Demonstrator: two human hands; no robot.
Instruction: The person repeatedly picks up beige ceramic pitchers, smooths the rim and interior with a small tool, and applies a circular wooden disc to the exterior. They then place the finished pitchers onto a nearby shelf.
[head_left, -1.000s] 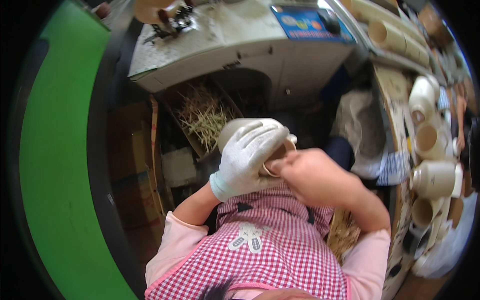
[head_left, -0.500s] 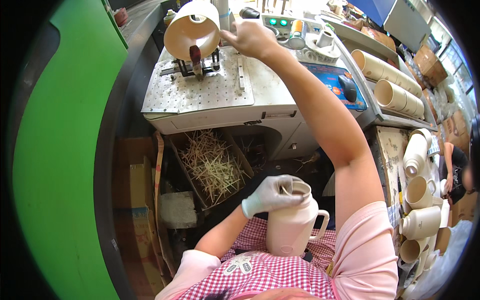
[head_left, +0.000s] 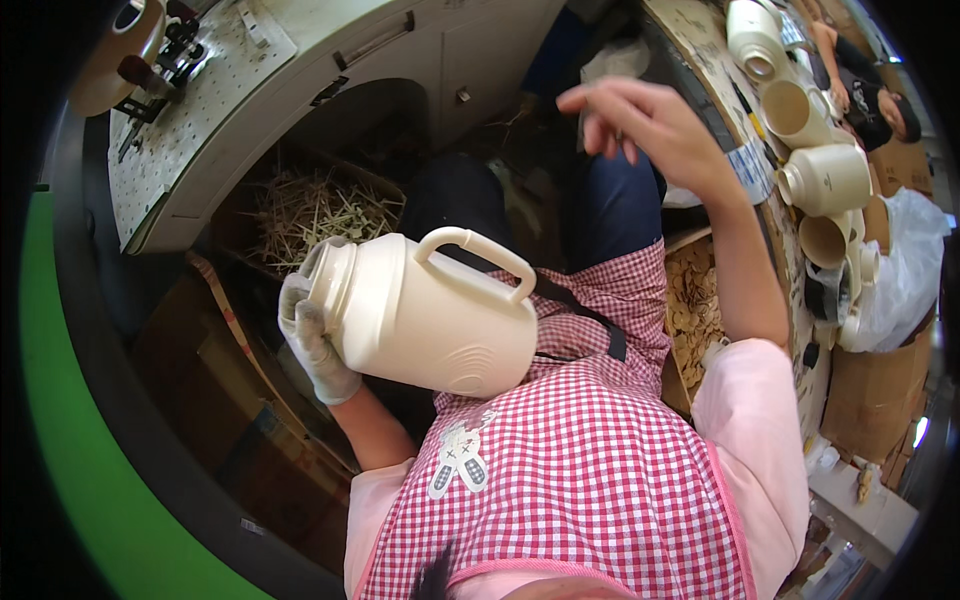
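My left hand point(head_left: 310, 325), in a pale glove, grips a cream plastic jug point(head_left: 440, 325) around its neck. The jug is tipped on its side above my lap, its mouth to the left and its looped handle uppermost. Curved lines mark its lower side. Bare and empty, my right hand point(head_left: 650, 125) is raised over the gap beside the right-hand table, slightly blurred, its fingers apart and partly bent. On the machine bench at the far left, a cream hollow cylinder point(head_left: 122, 50) rests by a black holder point(head_left: 165, 80); the frame rim cuts it off.
A box of thin sticks point(head_left: 320, 215) sits under the bench point(head_left: 215, 130). Cream jugs point(head_left: 828, 180) and open cylinders point(head_left: 793, 112) crowd the right table, near a plastic bag point(head_left: 905, 270). Flat tan pieces point(head_left: 697, 305) fill a box beside my lap. Another person point(head_left: 875, 105) is far right.
The view has swung to the right. My right hand has come away from the machine bench toward the right table. The jug has gone from upright to lying tipped in my left hand.
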